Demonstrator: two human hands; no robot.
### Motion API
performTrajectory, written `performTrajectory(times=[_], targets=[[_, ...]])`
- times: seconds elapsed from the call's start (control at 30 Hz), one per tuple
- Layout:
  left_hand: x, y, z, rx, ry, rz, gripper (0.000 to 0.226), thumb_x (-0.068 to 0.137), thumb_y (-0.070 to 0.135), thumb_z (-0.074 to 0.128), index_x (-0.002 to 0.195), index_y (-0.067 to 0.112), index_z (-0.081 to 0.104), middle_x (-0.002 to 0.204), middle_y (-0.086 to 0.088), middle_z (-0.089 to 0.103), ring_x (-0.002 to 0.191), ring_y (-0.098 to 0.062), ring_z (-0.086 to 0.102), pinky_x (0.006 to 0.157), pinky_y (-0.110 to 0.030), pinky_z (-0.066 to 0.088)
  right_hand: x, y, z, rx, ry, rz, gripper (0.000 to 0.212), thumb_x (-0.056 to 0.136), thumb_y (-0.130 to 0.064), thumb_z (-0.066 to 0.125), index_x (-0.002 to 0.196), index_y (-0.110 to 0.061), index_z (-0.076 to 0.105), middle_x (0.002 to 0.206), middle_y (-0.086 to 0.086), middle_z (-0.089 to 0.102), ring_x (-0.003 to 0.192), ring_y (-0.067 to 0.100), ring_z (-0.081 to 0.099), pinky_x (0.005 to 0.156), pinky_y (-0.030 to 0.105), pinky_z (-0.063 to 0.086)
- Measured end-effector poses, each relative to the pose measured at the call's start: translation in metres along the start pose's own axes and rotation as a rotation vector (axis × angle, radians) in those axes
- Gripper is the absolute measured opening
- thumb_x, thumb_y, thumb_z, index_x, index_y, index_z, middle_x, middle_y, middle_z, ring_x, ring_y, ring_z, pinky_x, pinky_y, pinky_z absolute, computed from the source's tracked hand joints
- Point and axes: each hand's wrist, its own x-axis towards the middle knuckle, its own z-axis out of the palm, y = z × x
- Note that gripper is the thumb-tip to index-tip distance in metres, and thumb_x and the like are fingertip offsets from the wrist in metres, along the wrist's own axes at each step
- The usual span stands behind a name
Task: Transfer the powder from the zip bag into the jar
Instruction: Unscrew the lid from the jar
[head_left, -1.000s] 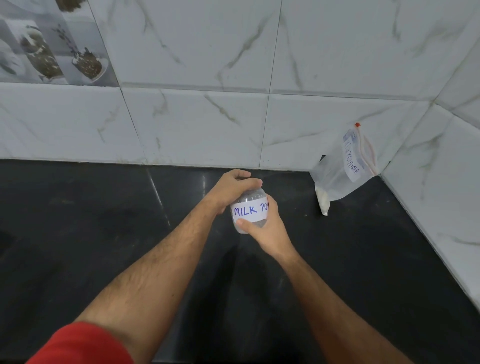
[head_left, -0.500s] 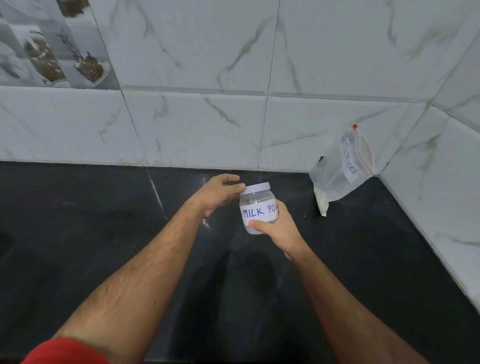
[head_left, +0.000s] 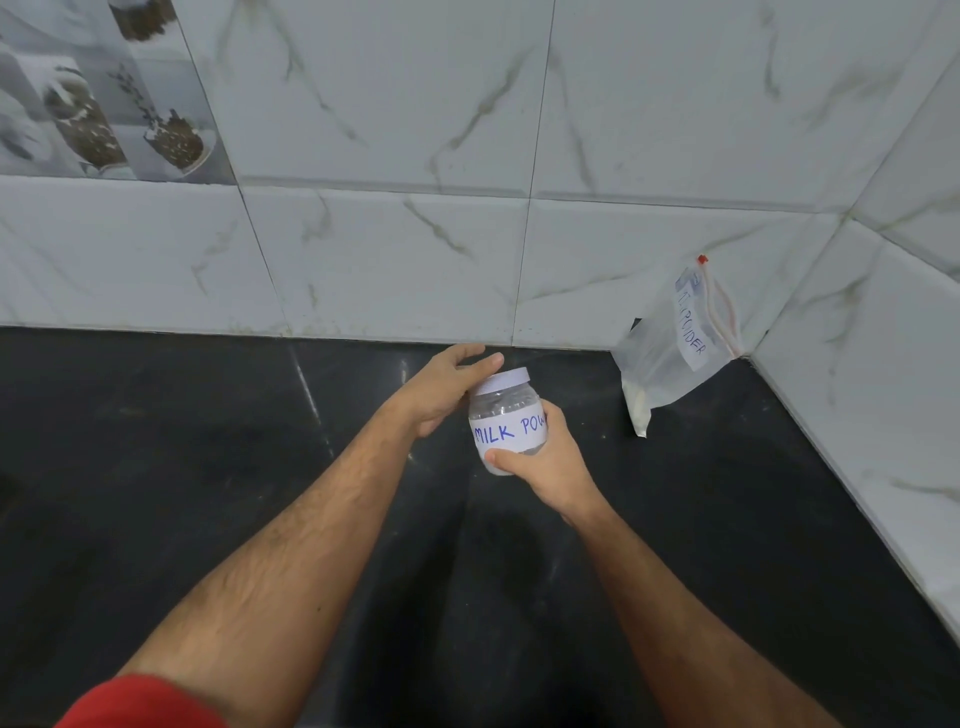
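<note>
A: What sits nearest, taking the jar (head_left: 509, 423) as the mark?

B: A red sleeve (head_left: 140, 701) at the near edge, then both forearms reaching up to the jar, which is held above the black counter (head_left: 156, 467). The right hand (head_left: 545, 462) grips its lower body, thumb across the paper label, fingers curled behind.

A: And the left hand (head_left: 441, 395)?

B: It lies against the jar's left shoulder, fingertips touching the white lid (head_left: 503, 380). The fingers look fairly straight, resting rather than clamped, so I'd call it open. The lid is on.

A: How will the jar handle?

B: Clear plastic, I'd judge: light, stiff, smooth. Hold the labelled waist firmly and turn the lid by its rim.

A: Beyond the jar?

B: The zip bag (head_left: 675, 348) stands right of and behind the jar, well apart, leaning in the corner of the tiled wall (head_left: 415, 260). Its zip looks closed. A little pale powder sits in its bottom corner. It is thin, limp film, likely to sag. Take it near the zip, support the bottom, and pour through one corner.
</note>
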Motion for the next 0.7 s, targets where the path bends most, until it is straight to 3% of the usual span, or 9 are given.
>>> performTrajectory(times=[0.17,0.3,0.47,0.7], targets=[[0.001,-0.008,-0.011,0.108,0.038,-0.007,0.059,0.087,0.016,0.076,0.139,0.013,0.050,0.127,-0.014,0.062,0.114,-0.022,0.064,0.094,-0.028,0.050,0.003,0.000,-0.007,-0.018,0.028,0.034,0.088,0.066,-0.016,0.091,0.136,-0.028,0.039,0.118,-0.009,0.060,0.106,0.011,0.062,0.082,0.020,0.054],[0.003,-0.010,-0.010,0.217,0.103,0.024,0.056,0.080,0.027,0.082,0.130,0.017,0.058,0.126,-0.013,0.062,0.106,-0.018,0.063,0.090,-0.028,0.047,0.000,-0.002,-0.003,-0.027,0.014,0.017,0.085,0.066,-0.017,0.091,0.132,-0.032,0.039,0.117,-0.012,0.060,0.106,0.010,0.062,0.081,0.020,0.054],[0.005,-0.005,-0.001,0.246,0.034,0.004,0.064,0.081,0.041,0.079,0.136,0.020,0.055,0.133,-0.007,0.058,0.116,-0.020,0.062,0.105,-0.039,0.048,-0.010,-0.003,0.005,-0.034,-0.029,-0.024,0.086,0.066,-0.020,0.091,0.133,-0.035,0.041,0.118,-0.016,0.059,0.108,0.007,0.062,0.083,0.020,0.054],[0.000,0.002,0.004,0.371,-0.107,0.007,0.053,0.088,0.036,0.073,0.135,0.017,0.056,0.127,0.001,0.064,0.112,-0.011,0.063,0.093,-0.025,0.049,-0.009,0.000,0.001,-0.126,-0.039,-0.009,0.086,0.064,-0.021,0.091,0.128,-0.039,0.036,0.112,-0.017,0.058,0.103,0.008,0.062,0.082,0.021,0.055]])
